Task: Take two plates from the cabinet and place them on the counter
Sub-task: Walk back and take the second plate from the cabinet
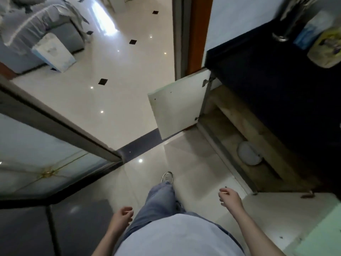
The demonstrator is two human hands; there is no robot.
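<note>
A low cabinet [239, 126] under the black counter [276, 85] stands open, its white door [177, 104] swung out to the left. Inside, on a lower shelf, lies a white plate [249, 153]; I cannot tell whether more plates lie under it. My right hand [229, 196] hangs open in front of the cabinet, well short of the plate. My left hand [121, 218] is low beside my leg, fingers loosely apart, holding nothing.
A metal faucet base [282, 34] and a yellow bottle [326, 47] stand on the counter's far right. A second open white door [295, 218] is at the lower right. A glass sliding door [46, 145] runs along the left. My foot [167, 177] rests on the tiled floor.
</note>
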